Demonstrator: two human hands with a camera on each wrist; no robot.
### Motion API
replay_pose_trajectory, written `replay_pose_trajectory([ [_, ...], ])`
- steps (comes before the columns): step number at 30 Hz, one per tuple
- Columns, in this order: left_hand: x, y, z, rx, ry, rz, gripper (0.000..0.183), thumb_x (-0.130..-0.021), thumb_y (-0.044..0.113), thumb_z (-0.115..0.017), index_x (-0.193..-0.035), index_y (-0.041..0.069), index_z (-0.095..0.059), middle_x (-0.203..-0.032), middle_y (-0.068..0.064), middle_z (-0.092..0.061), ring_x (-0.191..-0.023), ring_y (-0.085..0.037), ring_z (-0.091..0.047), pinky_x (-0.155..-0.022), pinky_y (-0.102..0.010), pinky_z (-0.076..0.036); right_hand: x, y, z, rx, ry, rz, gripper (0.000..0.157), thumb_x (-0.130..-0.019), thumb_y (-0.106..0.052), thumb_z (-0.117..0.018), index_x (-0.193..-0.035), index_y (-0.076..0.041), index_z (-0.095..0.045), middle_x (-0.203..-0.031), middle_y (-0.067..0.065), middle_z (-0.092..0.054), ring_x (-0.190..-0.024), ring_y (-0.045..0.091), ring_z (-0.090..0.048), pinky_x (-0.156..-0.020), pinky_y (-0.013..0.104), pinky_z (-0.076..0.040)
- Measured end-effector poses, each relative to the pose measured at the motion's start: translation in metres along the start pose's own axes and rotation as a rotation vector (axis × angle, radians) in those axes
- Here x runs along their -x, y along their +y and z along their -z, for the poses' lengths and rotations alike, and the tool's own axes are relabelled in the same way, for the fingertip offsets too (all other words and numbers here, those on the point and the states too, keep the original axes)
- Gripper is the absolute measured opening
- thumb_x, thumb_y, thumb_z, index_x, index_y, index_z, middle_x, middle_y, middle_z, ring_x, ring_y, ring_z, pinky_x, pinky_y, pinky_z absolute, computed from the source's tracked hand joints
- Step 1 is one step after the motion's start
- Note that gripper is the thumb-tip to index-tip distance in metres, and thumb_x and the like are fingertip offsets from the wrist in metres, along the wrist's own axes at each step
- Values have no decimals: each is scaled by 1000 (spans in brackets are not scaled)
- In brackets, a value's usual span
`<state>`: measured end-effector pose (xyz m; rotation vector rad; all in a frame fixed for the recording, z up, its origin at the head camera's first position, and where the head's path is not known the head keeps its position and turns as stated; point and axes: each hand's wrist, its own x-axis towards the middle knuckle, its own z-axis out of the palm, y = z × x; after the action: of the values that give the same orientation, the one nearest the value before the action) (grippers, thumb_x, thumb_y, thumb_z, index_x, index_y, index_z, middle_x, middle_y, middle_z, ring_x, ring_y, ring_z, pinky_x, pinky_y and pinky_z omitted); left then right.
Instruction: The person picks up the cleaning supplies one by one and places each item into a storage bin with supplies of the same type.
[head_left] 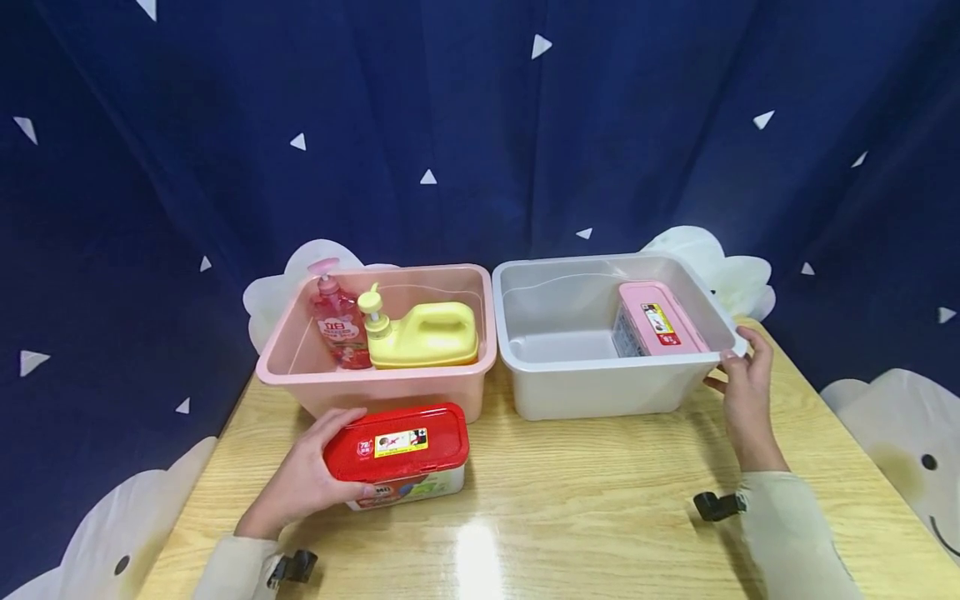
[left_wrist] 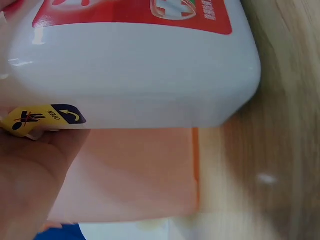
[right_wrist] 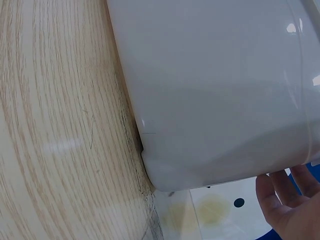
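Observation:
My left hand (head_left: 311, 475) grips a plastic tub with a red lid (head_left: 397, 442) by its left end, thumb at the front and fingers at the back. In the left wrist view the tub's white side (left_wrist: 140, 75) bears a red label and a yellow sticker. Over at the right, my right hand (head_left: 748, 400) holds the front right corner of a pale grey bin (head_left: 600, 387), with its thumb by the rim. The right wrist view has the fingers (right_wrist: 282, 187) bent against that bin's outer wall. A tub with a pink lid (head_left: 660, 317) lies inside the bin.
Left of the grey bin stands a pink bin (head_left: 375, 385) with a red pump bottle (head_left: 339, 325) and a yellow jug with a pump (head_left: 423, 337). Both bins rest on a wooden table (head_left: 585, 500). A dark blue curtain (head_left: 480, 125) hangs behind.

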<state>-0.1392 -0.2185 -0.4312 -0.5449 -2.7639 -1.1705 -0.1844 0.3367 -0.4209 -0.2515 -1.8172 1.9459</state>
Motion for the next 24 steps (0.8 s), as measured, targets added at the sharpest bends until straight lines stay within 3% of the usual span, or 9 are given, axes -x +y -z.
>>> replay_pose_trajectory([
  [8, 3, 25, -3, -30, -11, -64, 93, -49, 44, -87, -131, 23, -47, -122, 12, -47, -106, -6, -45, -82, -27, -46, 1, 0, 0, 13, -6, 2, 40, -95, -13, -32, -133, -25, -28, -122, -2, -42, -87, 4, -56, -65, 19, -50],
  [14, -2, 46, -1, -23, -9, -134, 92, -50, 44, -87, -131, 29, -45, -122, 12, -47, -106, -5, -45, -80, -26, -47, -1, -3, 1, 62, -1, 1, 40, -96, -15, -32, -134, -26, -27, -123, -2, -41, -90, 4, -55, -66, 18, -49],
  [20, -6, 70, 8, -13, 16, -147, 94, -52, 42, -86, -133, 36, -40, -124, 13, -46, -109, -4, -43, -79, -24, -50, 0, 1, 2, 47, 2, -24, 41, -95, -14, -34, -134, -26, -27, -116, -4, -44, -87, 3, -55, -64, 19, -50],
  [24, -11, 90, 20, -25, 11, -204, 94, -52, 44, -86, -134, 31, -42, -128, 10, -46, -112, -6, -42, -82, -26, -50, 0, 2, 2, 41, 18, -20, 42, -95, -13, -35, -134, -26, -28, -111, -3, -46, -85, 4, -55, -63, 19, -50],
])
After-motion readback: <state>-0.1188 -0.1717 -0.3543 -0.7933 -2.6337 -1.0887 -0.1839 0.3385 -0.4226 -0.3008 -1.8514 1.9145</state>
